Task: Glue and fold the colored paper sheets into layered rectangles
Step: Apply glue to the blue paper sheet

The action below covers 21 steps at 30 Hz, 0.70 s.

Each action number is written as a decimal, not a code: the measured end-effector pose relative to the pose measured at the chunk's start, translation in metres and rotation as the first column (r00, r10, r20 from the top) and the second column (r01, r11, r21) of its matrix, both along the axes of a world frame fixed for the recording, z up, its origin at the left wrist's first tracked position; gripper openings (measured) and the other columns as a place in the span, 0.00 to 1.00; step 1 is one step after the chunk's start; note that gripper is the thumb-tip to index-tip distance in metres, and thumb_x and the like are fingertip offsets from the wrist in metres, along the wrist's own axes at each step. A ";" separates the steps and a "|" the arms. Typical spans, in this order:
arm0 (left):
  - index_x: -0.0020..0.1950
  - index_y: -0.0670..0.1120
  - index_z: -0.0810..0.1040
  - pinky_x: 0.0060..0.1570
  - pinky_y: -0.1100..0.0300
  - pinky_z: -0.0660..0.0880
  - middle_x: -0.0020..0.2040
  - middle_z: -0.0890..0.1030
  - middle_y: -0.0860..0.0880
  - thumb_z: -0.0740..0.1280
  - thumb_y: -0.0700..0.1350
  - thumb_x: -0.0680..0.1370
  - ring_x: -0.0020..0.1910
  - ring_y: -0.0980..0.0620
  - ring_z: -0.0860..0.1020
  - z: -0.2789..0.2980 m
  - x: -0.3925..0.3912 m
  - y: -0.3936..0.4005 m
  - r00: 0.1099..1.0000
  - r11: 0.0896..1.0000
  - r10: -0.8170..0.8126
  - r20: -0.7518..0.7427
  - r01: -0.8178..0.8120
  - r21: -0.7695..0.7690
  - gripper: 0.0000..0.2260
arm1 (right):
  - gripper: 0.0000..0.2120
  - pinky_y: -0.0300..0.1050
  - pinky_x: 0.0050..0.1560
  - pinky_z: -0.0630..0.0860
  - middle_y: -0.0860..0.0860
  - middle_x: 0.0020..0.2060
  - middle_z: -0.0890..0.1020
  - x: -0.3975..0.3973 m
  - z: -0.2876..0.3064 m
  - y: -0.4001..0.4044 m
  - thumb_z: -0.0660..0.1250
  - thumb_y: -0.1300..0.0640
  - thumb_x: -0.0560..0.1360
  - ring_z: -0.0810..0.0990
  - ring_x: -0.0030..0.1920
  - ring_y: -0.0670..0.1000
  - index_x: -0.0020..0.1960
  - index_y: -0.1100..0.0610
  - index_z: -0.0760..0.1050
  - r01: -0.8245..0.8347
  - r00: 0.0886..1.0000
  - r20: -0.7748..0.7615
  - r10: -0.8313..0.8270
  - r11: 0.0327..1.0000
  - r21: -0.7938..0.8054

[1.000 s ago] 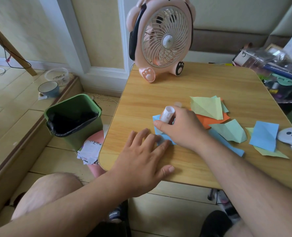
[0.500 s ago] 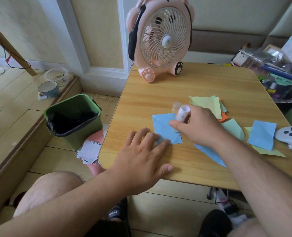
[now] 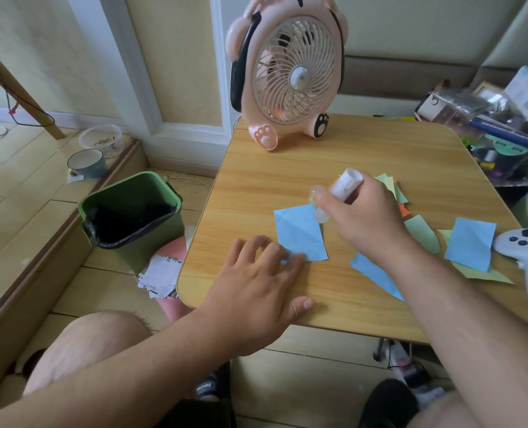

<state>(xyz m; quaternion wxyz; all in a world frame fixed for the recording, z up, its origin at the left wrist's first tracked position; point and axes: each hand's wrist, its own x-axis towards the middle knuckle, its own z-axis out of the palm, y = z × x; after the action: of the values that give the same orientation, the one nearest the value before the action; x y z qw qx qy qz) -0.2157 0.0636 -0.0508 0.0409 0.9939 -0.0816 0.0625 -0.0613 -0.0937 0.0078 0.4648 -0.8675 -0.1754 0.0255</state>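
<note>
The step in hand looks like the gluing of one sheet: a blue sheet (image 3: 299, 231) lies flat on the desk (image 3: 256, 186) near its front left, showing a diagonal crease, and the left hand (image 3: 256, 291) rests with straight, spread fingers on the desk, its fingertips pressing the sheet's near left corner to pin it. The right hand (image 3: 361, 217) is curled round a white glue stick (image 3: 346, 185), holding it tilted just beyond the sheet's far right corner; a clear cap (image 3: 318, 205) shows by the fingers of the same hand, though whether it is on the stick's tip or held apart I cannot tell. The stick is lifted off the paper, so no glue is going on at this instant. The next move, as I judge it, calls for either bringing the tip down onto the blue sheet for another pass, or capping and setting the stick aside so both hands can fold along the crease; the left hand should keep the sheet from sliding either way. More paper lies to the right: another blue piece (image 3: 374, 273) under the right wrist, a folded blue one (image 3: 469, 242) further right, and green pieces (image 3: 423, 233) between them.
</note>
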 end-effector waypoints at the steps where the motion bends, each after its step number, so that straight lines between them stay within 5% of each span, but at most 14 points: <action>1: 0.77 0.50 0.70 0.66 0.39 0.66 0.64 0.73 0.49 0.47 0.69 0.83 0.67 0.39 0.69 -0.001 0.000 0.000 1.000 1.000 -0.001 0.003 0.001 0.000 0.32 | 0.12 0.49 0.46 0.79 0.46 0.43 0.86 -0.002 -0.001 0.002 0.73 0.43 0.74 0.83 0.43 0.47 0.47 0.50 0.77 -0.022 1.000 -0.005 0.022 1.000 0.006; 14: 0.77 0.49 0.70 0.67 0.37 0.66 0.63 0.73 0.47 0.50 0.68 0.83 0.69 0.35 0.69 -0.003 -0.002 -0.001 1.000 1.000 0.005 0.003 -0.005 0.021 0.31 | 0.18 0.39 0.39 0.67 0.40 0.38 0.79 -0.014 -0.027 0.027 0.73 0.36 0.73 0.77 0.41 0.43 0.56 0.45 0.78 -0.194 0.977 0.023 0.210 0.935 -0.296; 21: 0.77 0.51 0.69 0.67 0.38 0.66 0.64 0.73 0.48 0.49 0.69 0.83 0.69 0.37 0.68 -0.003 -0.002 0.000 1.000 0.999 -0.001 -0.007 0.001 0.033 0.31 | 0.15 0.40 0.37 0.69 0.42 0.36 0.78 -0.012 -0.017 0.018 0.73 0.39 0.74 0.76 0.40 0.45 0.44 0.44 0.69 -0.198 0.974 0.031 0.224 0.912 -0.361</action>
<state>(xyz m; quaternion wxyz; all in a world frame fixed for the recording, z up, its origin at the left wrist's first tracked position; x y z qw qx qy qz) -0.2174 0.0638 -0.0541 0.0248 0.9946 -0.0831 0.0577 -0.0734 -0.0753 -0.0091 0.2885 -0.9135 -0.2768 0.0758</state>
